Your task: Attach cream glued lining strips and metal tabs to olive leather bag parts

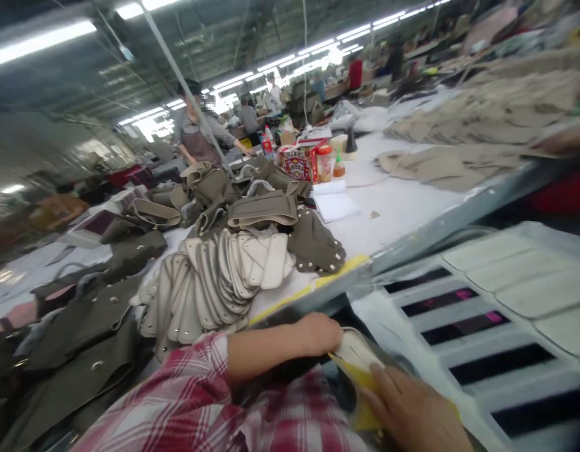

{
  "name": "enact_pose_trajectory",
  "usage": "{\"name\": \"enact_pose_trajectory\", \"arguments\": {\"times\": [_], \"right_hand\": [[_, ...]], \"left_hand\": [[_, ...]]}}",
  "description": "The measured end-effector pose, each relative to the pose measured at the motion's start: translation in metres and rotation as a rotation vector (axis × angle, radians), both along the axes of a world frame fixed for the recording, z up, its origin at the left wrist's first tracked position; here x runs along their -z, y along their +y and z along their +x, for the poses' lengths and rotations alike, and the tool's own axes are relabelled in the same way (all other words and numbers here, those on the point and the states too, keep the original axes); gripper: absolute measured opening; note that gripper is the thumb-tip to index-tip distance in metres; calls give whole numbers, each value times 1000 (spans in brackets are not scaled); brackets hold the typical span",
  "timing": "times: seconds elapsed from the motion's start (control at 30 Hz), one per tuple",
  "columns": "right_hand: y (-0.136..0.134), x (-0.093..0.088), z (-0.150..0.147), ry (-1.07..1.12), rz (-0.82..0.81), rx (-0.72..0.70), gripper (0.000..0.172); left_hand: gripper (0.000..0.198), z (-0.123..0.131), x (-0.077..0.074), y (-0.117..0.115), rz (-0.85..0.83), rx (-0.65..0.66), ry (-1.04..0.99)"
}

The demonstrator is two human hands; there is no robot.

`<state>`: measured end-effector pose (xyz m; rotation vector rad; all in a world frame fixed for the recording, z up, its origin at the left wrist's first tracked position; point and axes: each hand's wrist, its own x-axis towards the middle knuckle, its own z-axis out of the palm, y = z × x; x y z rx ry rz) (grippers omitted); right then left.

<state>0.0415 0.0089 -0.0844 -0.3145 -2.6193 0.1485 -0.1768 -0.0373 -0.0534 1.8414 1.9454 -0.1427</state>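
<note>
My left hand (pixel 320 334) is closed like a fist on the near-left end of a cream leather-like piece (pixel 358 348). Yellow material (pixel 361 376) runs along the underside of that piece. At the piece's other end, my right hand (pixel 407 405) grips it, fingers lying over the cream face and yellow edge; some blur covers them. Both hands are in front of my body, just below the table edge. Beyond my left forearm, a fanned stack of cream straps with metal studs (pixel 214 282) lies on the table.
Dark olive bag parts (pixel 262 207) heap behind the straps, and more olive pieces (pixel 102 333) fill the left. Yellow tape (pixel 309 285) marks the table edge. Cream panels and black strips (pixel 501 364) lie at right. Bottles (pixel 324 163) stand farther back. A co-worker (pixel 200 129) stands across the table.
</note>
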Motion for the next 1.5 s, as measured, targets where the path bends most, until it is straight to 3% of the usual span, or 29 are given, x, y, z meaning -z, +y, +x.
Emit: {"name": "enact_pose_trajectory", "arguments": {"times": [0.23, 0.5, 0.57, 0.63, 0.73, 0.8, 0.87, 1.0, 1.13, 1.27, 1.33, 1.4, 1.5], "right_hand": [[-4, -12, -2, -235, -84, 287, 42], [3, -12, -2, -337, -160, 252, 48], [4, -14, -3, -349, -162, 245, 49], [5, -16, -4, -359, -160, 246, 51], [5, -16, -5, -362, -163, 249, 52], [5, -14, -4, -360, -169, 247, 52], [5, -12, -4, -359, -175, 238, 52], [6, -9, -3, -354, -218, 207, 50], [10, -13, 0, -332, -372, 196, 47], [20, -27, 5, -306, -617, 362, 39], [29, -33, 6, -410, -593, 492, 43], [39, -36, 3, -563, -476, 553, 47], [51, -34, -10, -702, -275, 464, 46]], "left_hand": [[15, 9, -6, 6, -61, 78, 59], [12, 14, -6, 8, -61, 66, -4], [20, 9, -5, 7, -47, 56, -62], [32, 3, -1, 4, -55, 7, -201], [55, -9, 11, -2, -192, -244, -703], [58, -14, 21, -5, -294, -424, -1033], [53, -18, 32, -6, -341, -505, -1187], [52, -17, 44, -2, -400, -547, -1225], [51, -20, 43, 5, -367, -514, -1125], [42, -24, 42, 7, -178, -453, -1119], [35, -24, 45, 5, -82, -470, -1184], [43, -20, 51, 3, -39, -464, -1329], [48, -11, 62, 1, -50, -438, -1610]]}}
